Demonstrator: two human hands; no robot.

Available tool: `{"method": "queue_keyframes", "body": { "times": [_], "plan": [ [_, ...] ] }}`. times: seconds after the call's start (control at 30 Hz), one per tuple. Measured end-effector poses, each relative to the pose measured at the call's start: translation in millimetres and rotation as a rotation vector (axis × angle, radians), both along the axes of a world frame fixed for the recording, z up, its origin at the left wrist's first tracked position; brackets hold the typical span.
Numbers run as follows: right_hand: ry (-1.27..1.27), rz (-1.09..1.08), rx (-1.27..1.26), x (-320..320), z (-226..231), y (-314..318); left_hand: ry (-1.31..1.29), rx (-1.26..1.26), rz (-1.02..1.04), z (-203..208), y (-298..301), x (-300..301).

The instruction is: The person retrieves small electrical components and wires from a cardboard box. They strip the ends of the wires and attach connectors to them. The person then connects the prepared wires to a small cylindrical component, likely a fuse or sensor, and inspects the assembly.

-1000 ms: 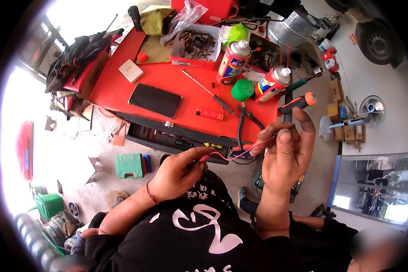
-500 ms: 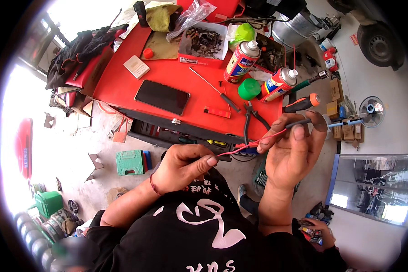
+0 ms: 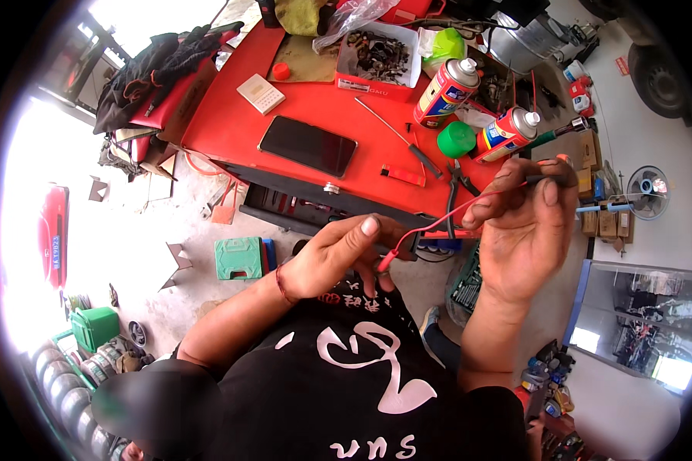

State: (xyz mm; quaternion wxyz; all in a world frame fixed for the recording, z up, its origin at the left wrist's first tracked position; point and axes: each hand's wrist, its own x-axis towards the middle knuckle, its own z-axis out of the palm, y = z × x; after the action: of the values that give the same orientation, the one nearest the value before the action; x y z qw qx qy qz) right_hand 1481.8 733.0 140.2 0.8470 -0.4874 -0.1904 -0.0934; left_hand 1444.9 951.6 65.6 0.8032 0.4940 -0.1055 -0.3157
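Note:
A thin red wire (image 3: 446, 217) hangs in a curve between my hands, above the front edge of a red-topped tool cabinet. My right hand (image 3: 524, 230), palm up, pinches the black sleeve (image 3: 547, 180) at its upper end. At the lower end a thicker red tip (image 3: 387, 261) dangles beside the fingers of my left hand (image 3: 334, 257). That hand is open, thumb raised and fingers apart; the tip may brush its fingertips. Past the wire, pliers (image 3: 455, 188) with dark handles lie on the cabinet top (image 3: 231, 134), near a red lighter-like stick (image 3: 403, 175).
A phone (image 3: 307, 146), a small white device (image 3: 261, 94), a screwdriver (image 3: 423, 160), a green cap (image 3: 457, 139) and two spray cans (image 3: 447, 92) stand or lie on the cabinet. Behind them is a box of small metal parts (image 3: 377, 58). An open drawer (image 3: 284, 206) juts out in front.
My left hand has loosened its pinch on the wire's lower end, lifting the thumb, and the red tip now shows. My right hand still grips the sleeve. The whole view has shifted.

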Motion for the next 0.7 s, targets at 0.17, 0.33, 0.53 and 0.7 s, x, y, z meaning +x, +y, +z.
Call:
{"method": "queue_keyframes", "body": {
  "times": [0.17, 0.33, 0.53, 0.7],
  "plan": [
    [-0.094, 0.017, -0.243, 0.8, 29.6, 7.9, -0.397, 0.227, 0.296, -1.3, 8.2, 19.3],
    [-0.096, 0.021, -0.331, 3.5, 41.4, 14.9, -0.972, 0.356, 0.291, 97.5, 4.7, 49.0],
    [-0.124, 0.042, -0.372, 6.0, 48.9, 11.6, -0.718, 0.196, 0.339, 100.2, -10.7, 46.7],
    [-0.159, -0.025, -0.653, 2.7, 45.1, 13.0, -0.507, 0.157, 0.231, 100.7, -9.7, 48.3]
  ]
}}
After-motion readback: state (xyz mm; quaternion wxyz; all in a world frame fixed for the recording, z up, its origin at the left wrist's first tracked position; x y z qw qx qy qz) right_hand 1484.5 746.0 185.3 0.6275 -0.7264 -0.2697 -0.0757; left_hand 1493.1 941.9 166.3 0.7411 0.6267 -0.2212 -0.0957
